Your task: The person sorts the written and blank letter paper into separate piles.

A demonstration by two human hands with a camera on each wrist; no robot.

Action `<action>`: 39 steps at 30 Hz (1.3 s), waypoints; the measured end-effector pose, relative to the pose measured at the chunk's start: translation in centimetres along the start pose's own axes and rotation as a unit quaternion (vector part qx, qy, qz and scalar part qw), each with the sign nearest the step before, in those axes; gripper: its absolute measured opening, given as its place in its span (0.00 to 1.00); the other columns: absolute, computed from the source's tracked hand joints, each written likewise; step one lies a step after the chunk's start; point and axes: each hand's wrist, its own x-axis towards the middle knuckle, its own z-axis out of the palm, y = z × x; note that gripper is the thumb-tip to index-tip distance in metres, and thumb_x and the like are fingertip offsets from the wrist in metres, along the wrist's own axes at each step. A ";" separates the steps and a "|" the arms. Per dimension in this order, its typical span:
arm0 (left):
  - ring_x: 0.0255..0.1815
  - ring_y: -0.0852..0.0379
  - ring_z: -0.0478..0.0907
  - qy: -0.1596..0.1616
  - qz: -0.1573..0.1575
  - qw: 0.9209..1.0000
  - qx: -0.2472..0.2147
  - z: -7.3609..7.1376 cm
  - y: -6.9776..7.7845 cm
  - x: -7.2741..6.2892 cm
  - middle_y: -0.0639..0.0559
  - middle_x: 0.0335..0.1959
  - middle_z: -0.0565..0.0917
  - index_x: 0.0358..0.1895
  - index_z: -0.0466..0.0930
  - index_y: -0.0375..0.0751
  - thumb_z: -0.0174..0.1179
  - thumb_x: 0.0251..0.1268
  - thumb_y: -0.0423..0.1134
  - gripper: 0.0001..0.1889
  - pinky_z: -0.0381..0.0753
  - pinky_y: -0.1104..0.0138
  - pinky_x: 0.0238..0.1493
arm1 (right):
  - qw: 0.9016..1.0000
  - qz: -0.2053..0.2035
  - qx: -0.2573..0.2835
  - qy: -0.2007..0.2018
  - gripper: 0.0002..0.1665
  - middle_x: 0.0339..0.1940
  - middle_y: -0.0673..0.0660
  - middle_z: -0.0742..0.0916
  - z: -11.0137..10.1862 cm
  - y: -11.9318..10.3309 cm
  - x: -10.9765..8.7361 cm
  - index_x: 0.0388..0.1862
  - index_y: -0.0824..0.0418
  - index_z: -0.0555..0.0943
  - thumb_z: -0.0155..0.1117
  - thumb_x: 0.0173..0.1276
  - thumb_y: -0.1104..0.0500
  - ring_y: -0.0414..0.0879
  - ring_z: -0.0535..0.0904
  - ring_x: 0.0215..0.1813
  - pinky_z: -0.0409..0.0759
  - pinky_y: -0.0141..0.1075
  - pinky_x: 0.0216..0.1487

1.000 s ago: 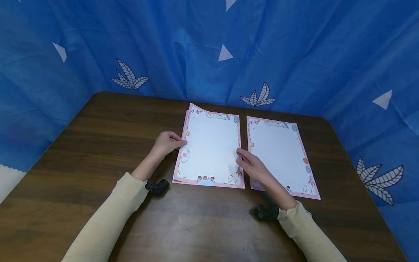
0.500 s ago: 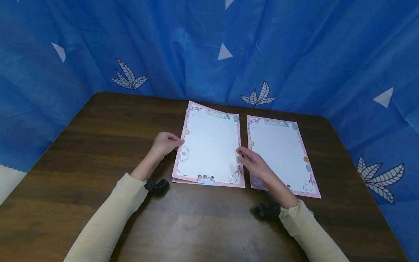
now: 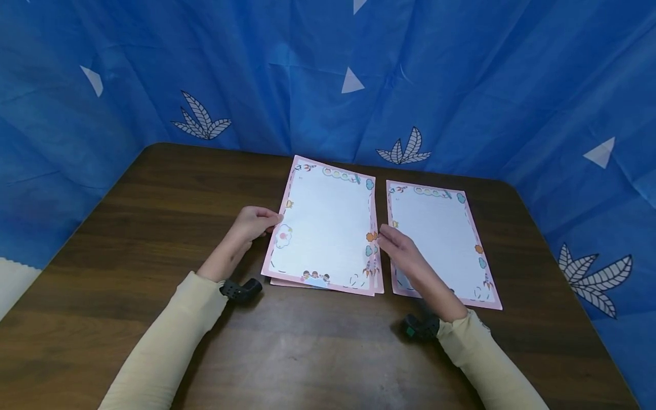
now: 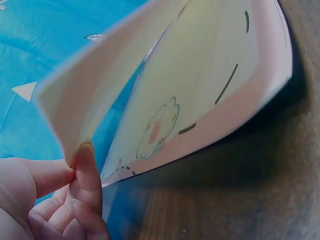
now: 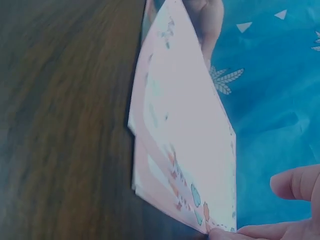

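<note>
A pink-bordered sheet of writing paper (image 3: 328, 228) with cartoon prints lies over a matching lower sheet (image 3: 379, 279), shifted left of it. My left hand (image 3: 253, 224) pinches the upper sheet's left edge between thumb and fingers. In the left wrist view that lifted sheet (image 4: 82, 100) bends up from the paper below (image 4: 200, 75). My right hand (image 3: 402, 250) is at the lower sheet's right edge. In the right wrist view its thumb stands apart from the fingers, one fingertip right at the paper's edge (image 5: 197, 222).
Another matching sheet (image 3: 433, 228) lies to the right, partly under my right forearm in the head view. The brown wooden table (image 3: 307, 353) ends at a blue patterned curtain (image 3: 287, 114) at the back. Black cameras are strapped to both wrists.
The upper sheet has slid left, baring the lower sheet's right border. My left hand has moved left with it, and the right thumb and fingers have come off its right edge.
</note>
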 end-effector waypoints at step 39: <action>0.27 0.55 0.76 -0.031 0.021 0.998 0.045 0.3 -0.6 0.3 0.39 0.35 0.77 0.44 0.78 0.27 0.61 0.63 0.38 0.14 0.78 0.72 0.31 | 0.939 -0.052 -0.340 -0.011 0.38 0.72 0.71 0.51 0.4 0.6 1.1 0.70 0.75 0.51 0.46 0.72 0.52 0.63 0.35 0.72 0.34 0.63 0.64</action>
